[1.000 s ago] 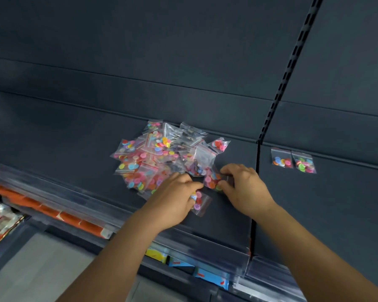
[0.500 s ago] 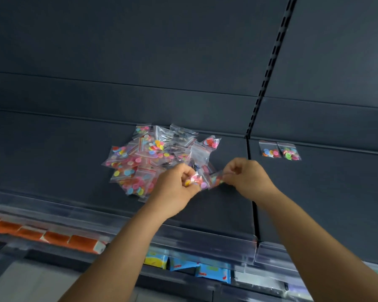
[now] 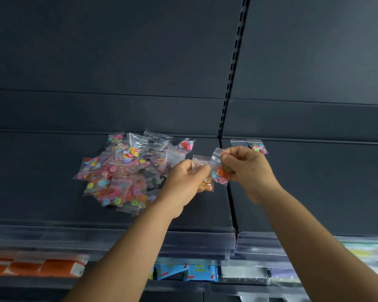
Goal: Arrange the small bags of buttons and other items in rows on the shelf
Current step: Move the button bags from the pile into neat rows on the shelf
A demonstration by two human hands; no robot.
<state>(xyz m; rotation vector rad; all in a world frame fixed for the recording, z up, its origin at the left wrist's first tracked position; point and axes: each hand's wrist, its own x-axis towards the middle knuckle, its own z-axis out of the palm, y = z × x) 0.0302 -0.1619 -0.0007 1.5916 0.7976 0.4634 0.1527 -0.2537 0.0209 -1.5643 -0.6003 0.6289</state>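
Below the shelf edge there's a lower tier with stock on it, all pretty blurry. Orange packs (image 3: 37,267) sit in a row at the far left. Blue packets (image 3: 183,273) with little coloured marks are near the middle. Off to the right there's something pale yellow (image 3: 362,252), can't tell what. A slotted black upright (image 3: 234,68) runs up the dark back panel (image 3: 109,51). Clear plastic strip (image 3: 196,243) along the front.

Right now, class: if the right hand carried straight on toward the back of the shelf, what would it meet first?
Probably the two placed bags just behind the right hand, which holds a button bag; depth is uncertain.
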